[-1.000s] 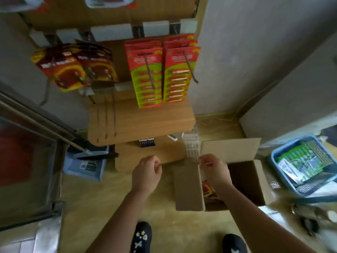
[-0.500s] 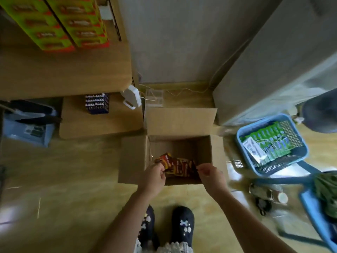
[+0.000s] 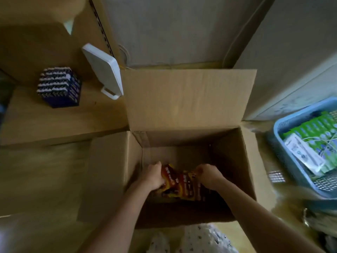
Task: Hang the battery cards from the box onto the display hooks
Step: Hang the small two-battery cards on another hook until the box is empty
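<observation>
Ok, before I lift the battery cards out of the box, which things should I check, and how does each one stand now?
1. Box open, way up free: ok. The flaps of the box are folded back.
2. Right hand holds the battery cards: ok. Its fingers curl at their top edge.
3. Left hand holds them too: cannot tell. It lies against their left edge, fingers hidden.
4. Cards gathered in one neat bunch: cannot tell, too blurred.
5. Display hooks in sight: not ok. None shows in this view.
</observation>
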